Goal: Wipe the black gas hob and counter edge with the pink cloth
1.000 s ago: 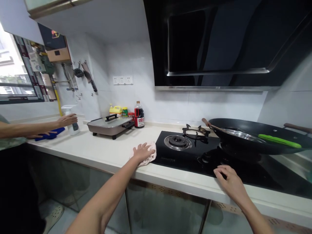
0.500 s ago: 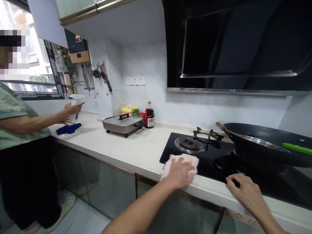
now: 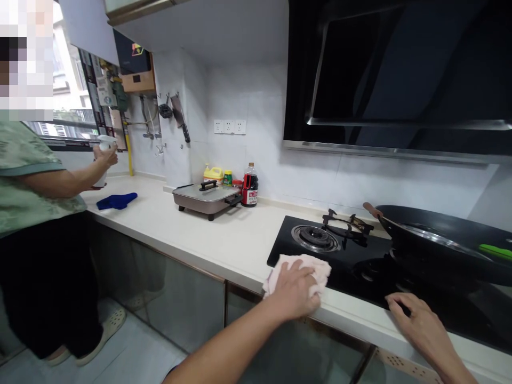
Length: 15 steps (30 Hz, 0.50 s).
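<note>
A pale pink cloth (image 3: 320, 268) lies over the front left corner of the black gas hob (image 3: 276, 250) and the white counter edge. My left hand (image 3: 296, 290) presses down on it, fingers closed over its folds. At the hob's front edge, further right, rests my right hand (image 3: 420, 320). Its fingers are curled in, with the thumb close to the index finger, and I see nothing held there. A round burner (image 3: 315, 238) sits just beyond the cloth, its pan support (image 3: 348, 226) set off behind it to the right.
A black wok (image 3: 436, 213) with a wooden handle stands on the hob's right. Along the counter are a lidded electric pan (image 3: 210, 200), a dark sauce bottle (image 3: 250, 186) and a blue cloth (image 3: 117, 201). At left a person (image 3: 36, 160) holds a white spray bottle (image 3: 106, 141).
My view has shifted slightly, moving the scene right. My left hand stays on the cloth at the hob's corner. The other person has raised the spray bottle and moved it left, away from the blue cloth.
</note>
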{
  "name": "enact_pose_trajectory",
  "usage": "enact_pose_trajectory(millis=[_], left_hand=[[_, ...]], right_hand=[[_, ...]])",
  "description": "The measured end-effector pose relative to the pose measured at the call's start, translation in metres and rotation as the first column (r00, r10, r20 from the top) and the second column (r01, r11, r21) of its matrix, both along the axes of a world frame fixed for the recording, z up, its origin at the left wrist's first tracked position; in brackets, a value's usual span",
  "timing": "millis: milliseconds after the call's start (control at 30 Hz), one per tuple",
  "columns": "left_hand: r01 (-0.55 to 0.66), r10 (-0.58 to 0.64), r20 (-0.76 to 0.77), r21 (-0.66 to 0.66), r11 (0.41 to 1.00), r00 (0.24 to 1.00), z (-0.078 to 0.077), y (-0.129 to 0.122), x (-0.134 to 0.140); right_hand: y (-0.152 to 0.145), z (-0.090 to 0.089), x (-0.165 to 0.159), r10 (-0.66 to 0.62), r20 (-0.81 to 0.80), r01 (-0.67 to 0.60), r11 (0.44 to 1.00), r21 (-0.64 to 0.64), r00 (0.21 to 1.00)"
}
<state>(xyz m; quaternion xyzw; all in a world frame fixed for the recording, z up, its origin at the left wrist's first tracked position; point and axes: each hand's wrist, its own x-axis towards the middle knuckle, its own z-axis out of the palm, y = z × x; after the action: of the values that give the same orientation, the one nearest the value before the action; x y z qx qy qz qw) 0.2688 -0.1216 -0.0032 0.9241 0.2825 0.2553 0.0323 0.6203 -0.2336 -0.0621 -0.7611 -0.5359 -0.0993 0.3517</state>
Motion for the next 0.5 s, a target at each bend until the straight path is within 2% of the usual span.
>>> enact_pose_trajectory(millis=[100,167,300,400,500], left_hand=[[-0.181,0.181,-0.009,-0.016,0.983,0.984,0.003,0.022,-0.052],[-0.330,0.329,-0.040,-0.031,0.943,0.944,0.005,0.040,-0.092],[-0.610,0.587,-0.191,-0.095,0.787,0.787,0.014,0.080,-0.171],[-0.733,0.675,-0.302,-0.149,0.664,0.673,0.025,0.109,-0.213],[-0.783,0.694,-0.377,-0.173,0.598,0.614,0.035,0.130,-0.230]], right_hand=[[-0.001,0.001,-0.001,-0.024,-0.021,0.024,1.000,0.019,0.999],[-0.002,0.001,-0.003,-0.031,-0.023,0.031,0.999,0.032,0.999],[-0.006,-0.002,-0.005,0.017,0.027,-0.019,0.998,0.052,0.999],[-0.014,-0.004,0.003,0.026,0.069,-0.030,0.997,0.066,0.997],[-0.026,-0.008,0.026,-0.022,0.075,0.016,0.996,0.086,0.997]])
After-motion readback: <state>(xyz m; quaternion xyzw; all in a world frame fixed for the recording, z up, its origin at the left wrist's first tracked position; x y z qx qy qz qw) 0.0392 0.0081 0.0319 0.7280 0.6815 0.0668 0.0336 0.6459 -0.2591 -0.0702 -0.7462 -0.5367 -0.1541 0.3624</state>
